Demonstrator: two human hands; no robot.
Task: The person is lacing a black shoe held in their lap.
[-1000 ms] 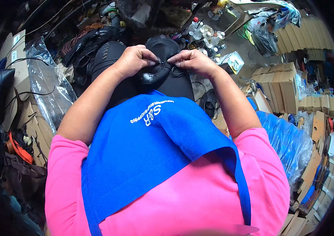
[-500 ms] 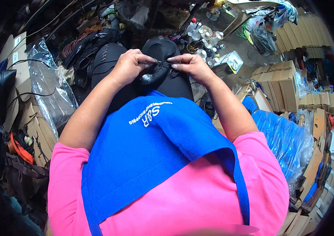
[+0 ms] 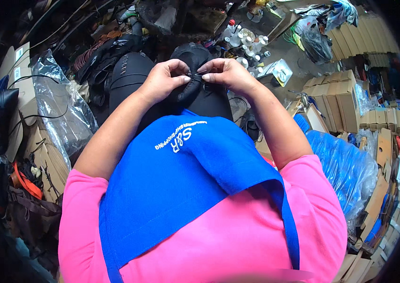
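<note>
A black shoe-like piece [image 3: 183, 94] with a row of stitching rests on my lap, between my dark-clad legs. Over it, my left hand [image 3: 164, 81] pinches a thin dark strand [image 3: 194, 74] between thumb and fingertips. My right hand [image 3: 230, 77] pinches the same spot from the right, its fingertips a short way from the left ones. Whether the strand is a thread, a cord or a lace is too small to tell. The blue apron [image 3: 162, 188] hangs down my front, below both hands.
Several bottles [image 3: 249, 42] stand on the floor ahead. Cardboard boxes [image 3: 334, 101] and a plastic-wrapped blue bundle [image 3: 343, 165] lie to the right. At the left are clear plastic sheeting [image 3: 61, 104] and cardboard. Black shoes or scraps [image 3: 101, 70] are heaped beside my left leg.
Both hands have curled more, with the knuckles raised and the fingertips still together at the strand. The black piece has turned, and its shiny lower end no longer shows.
</note>
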